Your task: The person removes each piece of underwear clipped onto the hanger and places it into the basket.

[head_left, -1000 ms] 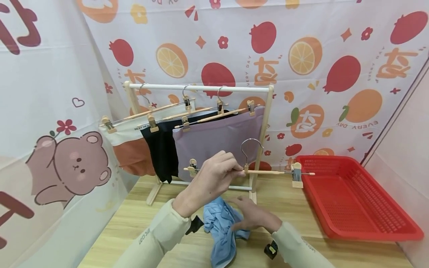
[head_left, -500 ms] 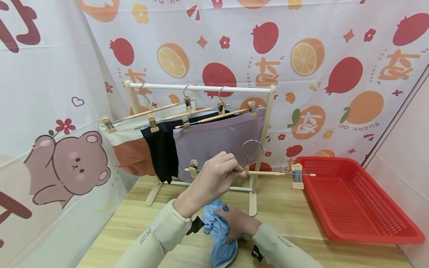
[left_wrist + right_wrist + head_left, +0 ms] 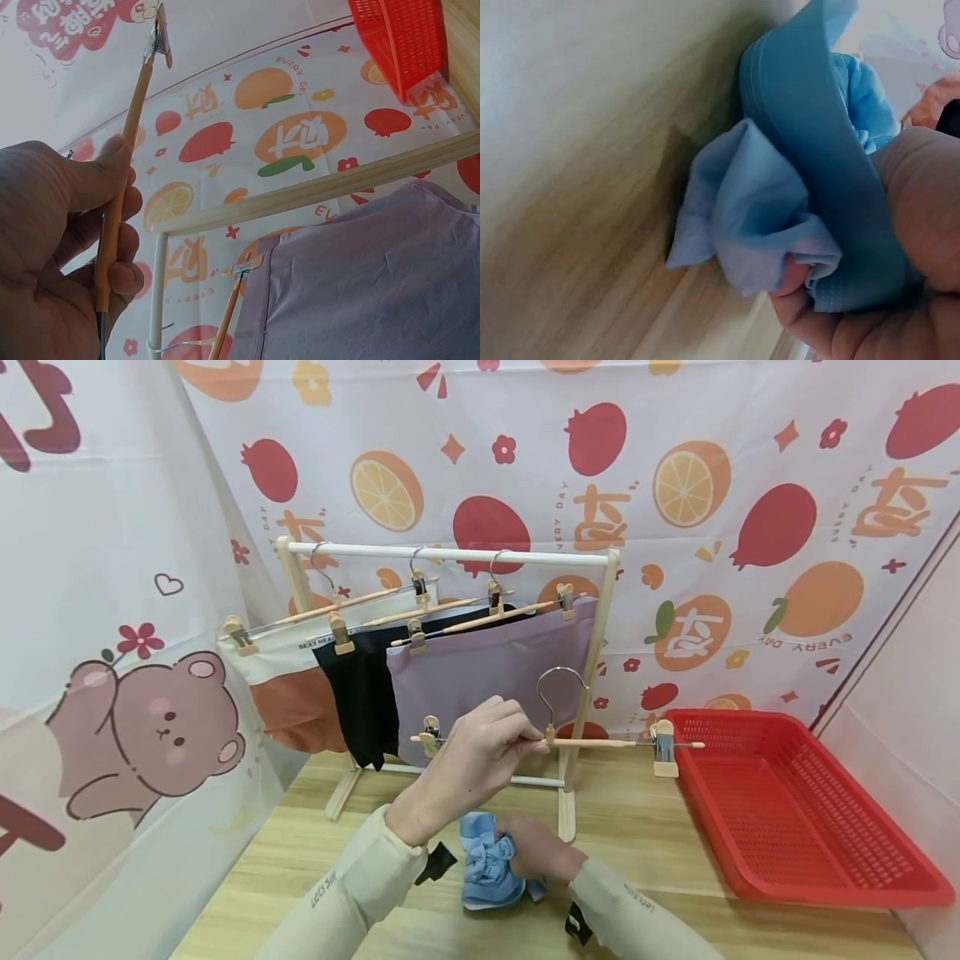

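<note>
My left hand grips the wooden rod of a clip hanger in front of the rack. The hanger's metal hook points up, and a clip sits toward each end with no cloth in it. In the left wrist view, fingers and thumb wrap the rod. Below, my right hand holds a crumpled light blue garment at the tabletop. The right wrist view shows fingers curled around the edge of its stitched band, with softer cloth bunched beside it.
A white-barred wooden rack stands behind, bearing a white-and-rust garment, a black one and a lavender one on clip hangers. A red plastic basket sits at the right. Printed curtains enclose the wooden table.
My right hand has moved left onto the blue garment and taken hold of it. The garment's near end is drawn up and more bunched. The left hand and hanger stay nearly still.
</note>
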`<state>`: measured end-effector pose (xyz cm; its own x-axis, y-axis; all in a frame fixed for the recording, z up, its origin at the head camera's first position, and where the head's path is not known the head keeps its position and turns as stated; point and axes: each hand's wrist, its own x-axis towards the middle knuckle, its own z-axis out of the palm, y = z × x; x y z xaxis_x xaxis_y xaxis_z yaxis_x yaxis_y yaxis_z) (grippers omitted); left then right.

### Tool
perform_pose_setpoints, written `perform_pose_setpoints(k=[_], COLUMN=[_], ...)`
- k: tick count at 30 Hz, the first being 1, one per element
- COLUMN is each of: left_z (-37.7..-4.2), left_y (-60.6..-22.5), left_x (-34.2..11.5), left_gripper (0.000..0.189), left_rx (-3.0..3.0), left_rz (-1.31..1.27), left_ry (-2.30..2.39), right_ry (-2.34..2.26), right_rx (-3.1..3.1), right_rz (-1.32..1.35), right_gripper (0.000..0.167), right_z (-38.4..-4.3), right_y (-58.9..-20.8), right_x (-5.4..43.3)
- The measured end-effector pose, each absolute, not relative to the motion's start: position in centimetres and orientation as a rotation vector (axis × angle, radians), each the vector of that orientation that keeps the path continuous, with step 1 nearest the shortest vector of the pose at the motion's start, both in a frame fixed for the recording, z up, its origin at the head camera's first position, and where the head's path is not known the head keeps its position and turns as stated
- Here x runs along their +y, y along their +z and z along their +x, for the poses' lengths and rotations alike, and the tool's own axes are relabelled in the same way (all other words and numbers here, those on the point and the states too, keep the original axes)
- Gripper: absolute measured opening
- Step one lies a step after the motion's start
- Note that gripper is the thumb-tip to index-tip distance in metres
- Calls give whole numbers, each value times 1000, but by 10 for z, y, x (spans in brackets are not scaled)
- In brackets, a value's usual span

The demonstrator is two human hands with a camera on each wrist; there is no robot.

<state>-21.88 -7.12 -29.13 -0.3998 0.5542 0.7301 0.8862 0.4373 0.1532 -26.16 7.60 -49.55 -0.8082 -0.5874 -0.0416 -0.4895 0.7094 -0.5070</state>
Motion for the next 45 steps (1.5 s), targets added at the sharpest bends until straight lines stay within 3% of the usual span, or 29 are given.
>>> perform_pose_setpoints(k=[10,18,27,31,35,45], left_z=[-217,-217,-215,-216,-217,-216], left_y=[-290,-289,-290,-290,-290,-291], left_x=[-75,-78,-82,-83,-83,-83], left_gripper=[5,4,4,4,4,5], left_rx=[-2096,-2093,-2097,-2084,-2077,-2100], left_rz=[-1192,-1176,-1150,-1158,-1162,-1168], left_ry=[-715,-723,-722,-724,-721,-717], right_ry=[-1007,-1212,-1104,-995,-878,-828], right_rx=[2724,2858,3026,3138,3219,3121], right_rz=[-852,-893,-418,-344,-268,-51], right_gripper=[37,34,41,34,39,39], right_z=[-261,-252,-241,-243,-249,-265], right_y=[-449,-397,-345,-336,-333,-362], right_x=[103,169,261,305,345,414])
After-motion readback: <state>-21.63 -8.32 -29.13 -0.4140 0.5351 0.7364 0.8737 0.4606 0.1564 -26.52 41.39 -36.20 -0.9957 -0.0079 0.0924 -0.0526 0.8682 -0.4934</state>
